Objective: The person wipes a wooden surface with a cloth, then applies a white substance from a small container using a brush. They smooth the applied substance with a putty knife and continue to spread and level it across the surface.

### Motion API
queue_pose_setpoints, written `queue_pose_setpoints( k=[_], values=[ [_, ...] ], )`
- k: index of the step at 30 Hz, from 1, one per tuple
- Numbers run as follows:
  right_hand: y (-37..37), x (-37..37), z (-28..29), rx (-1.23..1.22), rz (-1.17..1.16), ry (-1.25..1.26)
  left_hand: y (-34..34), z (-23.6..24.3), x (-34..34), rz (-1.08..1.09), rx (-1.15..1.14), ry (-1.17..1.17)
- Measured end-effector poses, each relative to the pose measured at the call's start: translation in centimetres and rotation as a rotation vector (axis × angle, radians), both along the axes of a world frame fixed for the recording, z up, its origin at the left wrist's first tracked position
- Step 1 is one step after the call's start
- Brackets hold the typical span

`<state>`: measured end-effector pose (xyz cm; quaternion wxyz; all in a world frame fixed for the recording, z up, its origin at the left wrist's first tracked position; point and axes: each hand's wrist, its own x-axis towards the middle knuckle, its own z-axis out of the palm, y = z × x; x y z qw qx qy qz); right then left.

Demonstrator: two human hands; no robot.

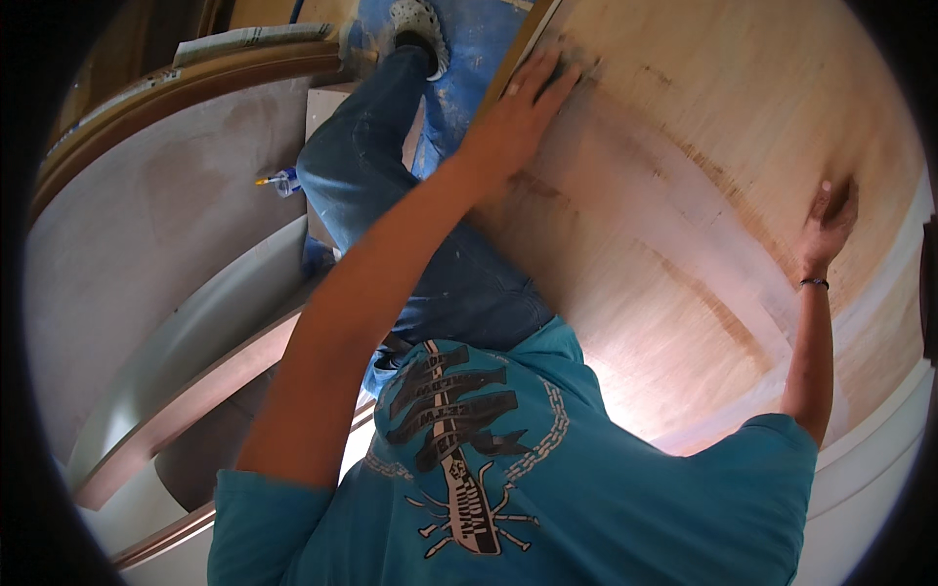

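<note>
My left hand (523, 117) lies against a large plywood panel (625, 234), near its edge. Its fingers are stretched out and apart, with a dark patch between and beside them. Whether that is shadow, a mark or a thin sheet under the fingers I cannot make out. Farther right, my right hand (831, 227) rests on the same panel with thumb and fingers apart, and nothing shows in it. A pale, whitish band (718, 220) with brown streaks along its sides crosses the wood between the hands.
On the left a curved, pale wall (166, 176) carries a wooden rim (195, 78). Beside my bent knee is a small item with a yellow tip (278, 181). My shoe (420, 34) stands on stained blue floor covering (479, 39). Curved steps or ledges (195, 400) lie lower left.
</note>
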<state>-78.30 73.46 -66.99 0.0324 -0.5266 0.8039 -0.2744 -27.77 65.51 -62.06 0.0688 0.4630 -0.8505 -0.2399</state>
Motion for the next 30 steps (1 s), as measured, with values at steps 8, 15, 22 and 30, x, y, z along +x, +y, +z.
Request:
queue_pose_setpoints(
  k=[8, 15, 22, 30],
  values=[
    [0.4, -0.4, 0.0, 0.007, -0.025, -0.008, 4.4, 0.4, 2.1, -0.016, -0.029, -0.141],
    [0.5, -0.4, 0.2, 0.001, 0.012, -0.020, 1.3, 0.2, 0.2, 0.018, 0.075, -0.026],
    [-0.1, 0.4, 0.4, 0.007, 0.000, -0.059, -0.6, -0.2, -1.1, 0.042, 0.022, -0.004],
    [0.3, 0.2, 0.3, 0.026, -0.024, -0.006, 4.2, 0.6, 2.0, 0.009, 0.049, -0.078]
  ],
)
